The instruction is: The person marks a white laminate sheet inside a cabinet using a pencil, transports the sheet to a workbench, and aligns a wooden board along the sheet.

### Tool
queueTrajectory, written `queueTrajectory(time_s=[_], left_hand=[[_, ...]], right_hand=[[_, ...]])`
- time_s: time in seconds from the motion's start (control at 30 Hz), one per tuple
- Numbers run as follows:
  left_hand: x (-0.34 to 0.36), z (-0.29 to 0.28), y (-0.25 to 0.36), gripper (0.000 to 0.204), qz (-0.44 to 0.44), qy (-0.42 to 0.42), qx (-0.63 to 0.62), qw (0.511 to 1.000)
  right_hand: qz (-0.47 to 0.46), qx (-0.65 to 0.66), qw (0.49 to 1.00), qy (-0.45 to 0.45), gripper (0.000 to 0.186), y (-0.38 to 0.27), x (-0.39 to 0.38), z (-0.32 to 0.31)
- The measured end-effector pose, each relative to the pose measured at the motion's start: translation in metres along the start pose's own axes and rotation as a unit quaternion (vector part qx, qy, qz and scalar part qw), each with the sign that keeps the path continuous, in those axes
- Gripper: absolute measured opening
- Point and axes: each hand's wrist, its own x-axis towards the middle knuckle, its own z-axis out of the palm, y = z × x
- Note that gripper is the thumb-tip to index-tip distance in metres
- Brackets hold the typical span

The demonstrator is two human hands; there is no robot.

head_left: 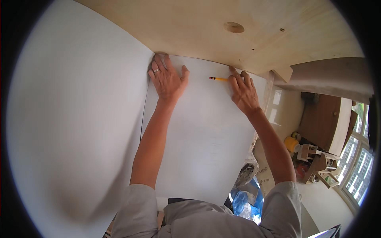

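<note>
Plywood (190, 23) bounds the white board (198, 131) beyond, a side panel (79, 115) at left; left hand (168, 81) spread in that corner; right hand (244, 91) holding a yellow pencil (219, 79) crosswise over the board, eraser leftward.

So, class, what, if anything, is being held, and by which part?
The right grip holds a yellow pencil by its shaft, eraser end jutting left; the tip is hidden. The left grip holds nothing.

Dark printed lettering (266, 174) in two short lines stands on a pale beige surface (262, 159) at the lower right, while faint marks (216, 148) on the white panel (194, 115) are too indistinct to read.
</note>
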Motion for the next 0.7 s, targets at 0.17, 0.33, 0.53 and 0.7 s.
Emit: queueTrajectory(time_s=[0.17,0.33,0.53,0.7], left_hand=[[0.001,0.003,0.005,0.078,-0.007,0.032,-0.010,0.999],[0.000,0.003,0.003,0.077,-0.007,0.036,-0.014,0.999],[0.001,0.005,-0.002,0.076,-0.003,0.060,-0.024,0.998],[0.001,0.006,0.009,0.076,-0.008,0.070,-0.026,0.997]], right_hand=[[-0.003,0.019,0.999,0.027,0.019,0.003,-0.002,-0.003],[0.040,0.008,0.999,0.030,0.022,-0.015,-0.003,-0.002],[0.056,0.014,0.997,0.046,0.026,-0.022,0.002,0.010],[0.064,0.025,0.997,0.028,0.026,-0.042,0.008,0.012]])
